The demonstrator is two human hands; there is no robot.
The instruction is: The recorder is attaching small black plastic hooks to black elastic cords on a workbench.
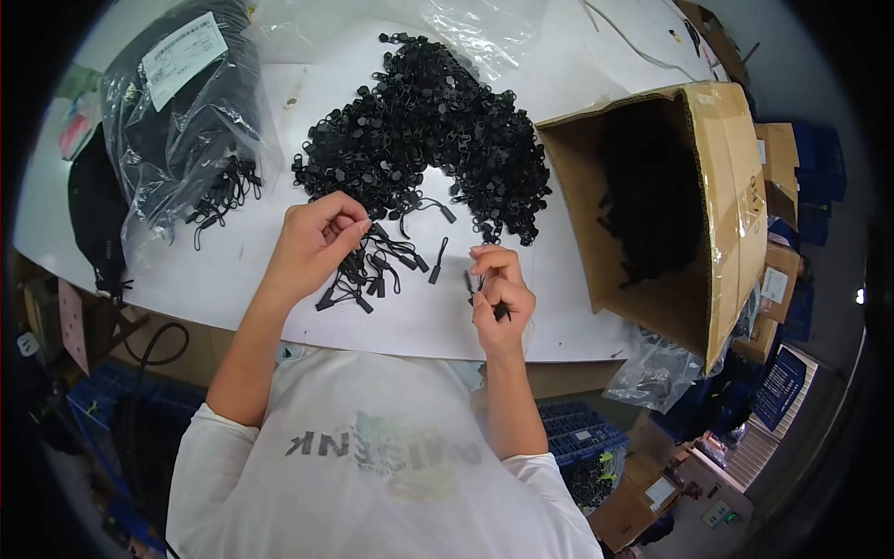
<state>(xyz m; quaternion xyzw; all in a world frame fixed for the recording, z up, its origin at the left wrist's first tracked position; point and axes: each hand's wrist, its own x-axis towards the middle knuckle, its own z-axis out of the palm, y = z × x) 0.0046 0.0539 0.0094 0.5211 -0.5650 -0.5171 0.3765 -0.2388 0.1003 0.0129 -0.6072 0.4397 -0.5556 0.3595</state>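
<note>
My left hand (326, 238) is closed in a pinch at the lower left edge of a large heap of black zipper sliders (419, 121); whatever lies between its fingertips is too small to make out. To the right, my right hand (503, 300) has its fingers curled around black cord zipper pulls (471, 279), partly hidden by the fingers. A loose cluster of the same looped pulls (377, 264) lies between the hands, just below the heap. One single pull (438, 261) rests apart from them, nearer my right hand.
At the right of the white table (559, 337) an open cardboard box (731, 196) lies tilted, black contents inside. A clear bag of black goods (182, 121) stands at the left, with more cord pulls (228, 191) beside it. Blue crates (577, 433) sit below the table.
</note>
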